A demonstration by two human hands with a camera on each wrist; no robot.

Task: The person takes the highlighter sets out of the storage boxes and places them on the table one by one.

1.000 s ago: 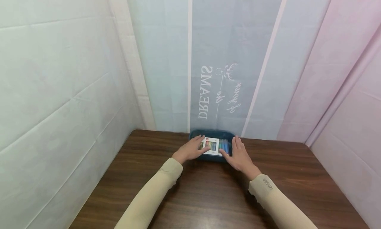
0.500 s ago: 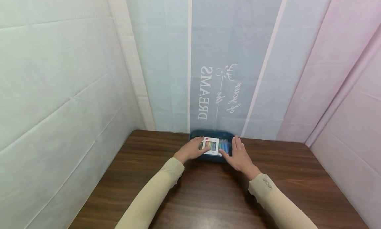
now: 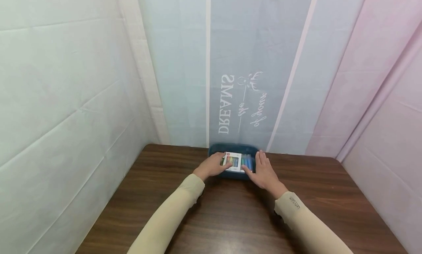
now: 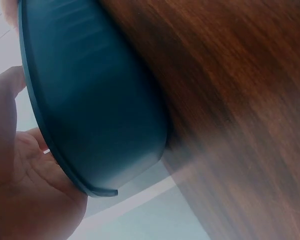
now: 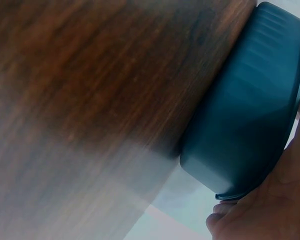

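Teal tray (image 3: pixel 215 151) at table's far edge, white marker box (image 3: pixel 236 162) inside — flat

I'm looking into a small makeshift recording booth: a dark wooden table (image 3: pixel 230 217) boxed in by pastel plastic sheets (image 3: pixel 66 81), the back one printed with mirrored "DREAMS" lettering (image 3: pixel 225 103).

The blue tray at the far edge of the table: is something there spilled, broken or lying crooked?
Nothing stands out. The blue tray sits flat on the table, the marker box lies inside it, and the left hand and right hand rest on it.
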